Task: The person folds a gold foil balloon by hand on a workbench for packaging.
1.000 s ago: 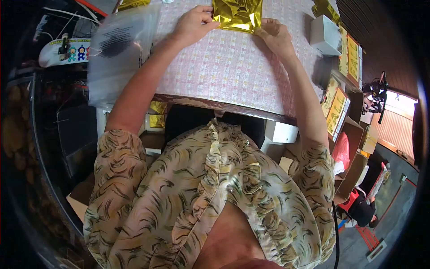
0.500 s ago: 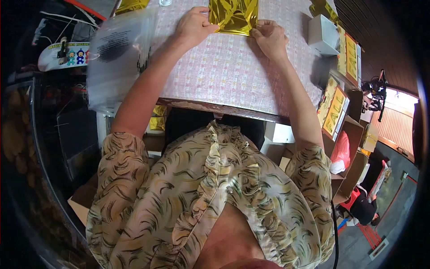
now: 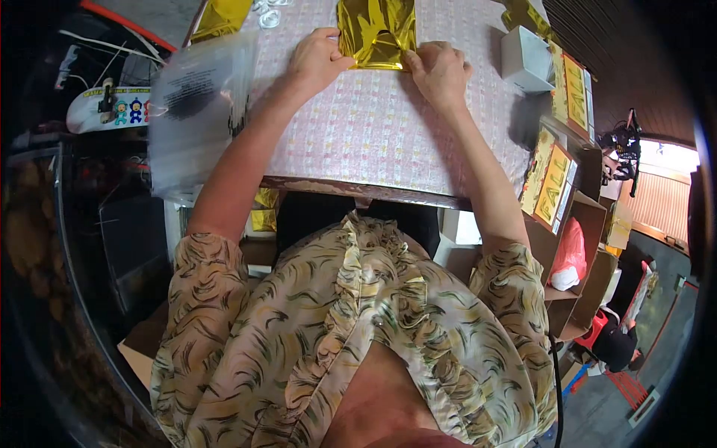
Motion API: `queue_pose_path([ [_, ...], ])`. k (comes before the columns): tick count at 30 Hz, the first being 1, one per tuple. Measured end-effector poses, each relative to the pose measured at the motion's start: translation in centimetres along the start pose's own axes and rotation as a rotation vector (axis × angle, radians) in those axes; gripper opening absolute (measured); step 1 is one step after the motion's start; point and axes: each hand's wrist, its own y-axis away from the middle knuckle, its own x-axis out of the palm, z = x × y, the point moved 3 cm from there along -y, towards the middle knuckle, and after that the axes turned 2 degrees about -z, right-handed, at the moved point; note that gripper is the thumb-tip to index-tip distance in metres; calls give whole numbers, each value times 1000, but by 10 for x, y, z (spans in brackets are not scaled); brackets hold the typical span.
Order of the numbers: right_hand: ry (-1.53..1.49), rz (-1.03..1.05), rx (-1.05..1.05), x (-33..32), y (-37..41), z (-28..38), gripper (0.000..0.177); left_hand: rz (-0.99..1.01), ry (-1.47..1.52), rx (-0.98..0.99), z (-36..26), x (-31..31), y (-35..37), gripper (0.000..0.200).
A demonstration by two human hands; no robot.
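A shiny gold foil bag (image 3: 376, 33) lies on the patterned tablecloth at the top of the view, its far end cut off by the frame edge. My left hand (image 3: 320, 60) pinches its near left corner between thumb and fingers. At the near right corner, my right hand (image 3: 439, 71) has its thumb and curled fingers closed on the foil. A small dent and creases show in the foil near the edge between my hands.
Clear plastic sleeves (image 3: 198, 104) hang over the table's left edge, with another gold sheet (image 3: 222, 16) and small clear round pieces (image 3: 269, 18) beyond. A white box (image 3: 526, 60) and printed cartons (image 3: 551, 183) stand on the right.
The view has shifted slightly, so the table's far side shows more. Both hands keep hold of the gold foil bag's near corners, and my right hand's fingers are more curled.
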Motion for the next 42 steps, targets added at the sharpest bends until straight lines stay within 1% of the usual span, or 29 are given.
queue_pose_path([
  [1, 0, -9, -2, 4, -2, 0, 47, 12, 1, 6, 1, 0, 0, 23],
  [3, 13, -294, -171, 13, -6, -1, 50, 23, 2, 18, 0, -1, -1, 23],
  [6, 103, -267, -218, 34, -18, -4, 55, 8, -9, 66, 2, 1, 2, 23],
  [8, 108, -258, -203, 43, -17, -6, 55, -13, 76, 59, 6, 1, 4, 25],
  [12, 132, -241, -169, 51, -15, -7, 57, 11, 82, 2, 13, 2, 9, 23],
  [13, 130, -234, -171, 51, -15, -8, 57, -58, 45, 4, 11, 1, 14, 23],
  [14, 135, -219, -167, 52, -16, -9, 57, -125, 6, 7, 10, 1, 18, 27],
  [15, 139, -205, -165, 53, -17, -10, 58, -125, 4, 1, 9, 1, 19, 27],
  [17, 127, -210, -177, 50, -19, -8, 57, -110, 8, -39, 6, 0, 20, 44],
  [18, 124, -186, -176, 47, -20, -8, 56, -112, 10, -41, 3, -2, 19, 44],
  [20, 128, -164, -175, 44, -22, -11, 56, -166, -70, 125, -8, -6, 15, 59],
  [21, 134, -184, -195, 46, -23, -13, 55, -169, -68, 126, -12, 0, 10, 59],
  [23, 140, -203, -222, 50, -24, -12, 55, -55, -489, 266, -23, 19, 3, 65],
  [24, 156, -230, -245, 50, -23, -11, 52, -58, -490, 266, -22, 23, 3, 65],
  [26, 175, -258, -264, 45, -23, -11, 50, 89, -536, 171, -19, 32, 4, 67],
  [28, 39, -136, -211, 36, -32, -13, 43, 108, -539, 157, -19, 32, 5, 67],
  [29, 39, -136, -209, 31, -37, -8, 43, 129, -543, 142, -19, 32, 6, 67],
  [31, 30, -170, 35, 26, -52, -8, 36, 133, -541, 142, -17, 34, 7, 67],
  [32, -40, -153, 92, 32, -65, -15, 33, 131, -542, 143, -16, 35, 7, 67],
  [33, -38, -152, 95, 31, -71, -16, 33, 134, -540, 145, -16, 35, 8, 67],
  [35, 8, -87, 126, 30, -83, -18, 36, 143, -525, 135, -16, 35, 7, 68],
  [38, 83, -88, 153, 34, -92, -19, 39, 152, -515, 127, -16, 34, 7, 69],
  [42, 62, -34, 222, 40, -108, -24, 41, 163, -503, 126, -15, 33, 7, 69],
])
